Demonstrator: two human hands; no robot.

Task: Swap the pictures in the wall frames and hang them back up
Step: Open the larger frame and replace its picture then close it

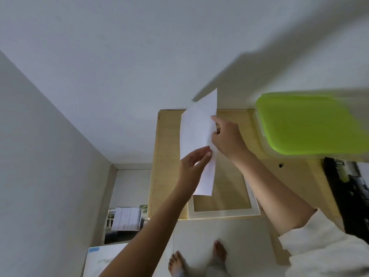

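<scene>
From the head camera I look down on a white sheet of paper [197,142] held up on edge between two bare hands, above a light wooden table [167,156] pushed against a pale wall [119,66]. My left hand [192,166] comes up from below and grips the sheet's lower left edge, thumb and fingers pressed together on the paper. My right hand [227,136] reaches in from the right and pinches the sheet's right edge about midway up, fingers closed on it. The sheet stands tilted, its top corner rising past the table's far edge against the wall, its bottom edge hanging just over the upper left part of a white rectangular picture frame [223,213]. That frame lies flat on the table near its front edge, below and between both forearms, and the wood shows through its opening. I cannot tell whether the paper touches the frame. The right arm wears a cream sleeve [327,246] pushed up past the forearm. To the right, at the table's far corner, sits a clear plastic box with a lime-green lid [307,124], well apart from the sheet. A small dark clip [281,165] lies on the wood near the box. Bare feet [197,258] stand on the pale floor [229,230] below.
</scene>
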